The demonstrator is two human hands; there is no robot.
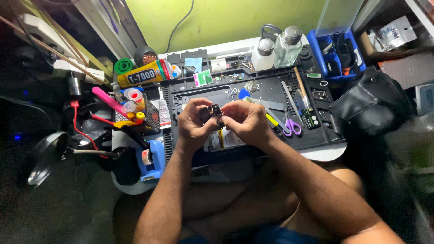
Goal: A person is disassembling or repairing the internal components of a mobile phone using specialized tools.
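Observation:
Both my hands meet over the middle of a black work mat [316, 131]. My left hand [193, 124] and my right hand [246, 121] pinch a small dark part [216, 113] between their fingertips, holding it above an opened flat device [221, 138] that lies on the mat. What the part is cannot be told; my fingers cover most of it.
Purple-handled scissors [291, 126], a brush [302, 88] and flat tools lie on the mat's right. Two clear bottles [276, 49] and a blue bin [337, 52] stand behind. A yellow glue tube [144, 74], a mesh pen holder [133, 110] and a blue tape dispenser [149, 158] crowd the left. A black pouch [370, 101] is right.

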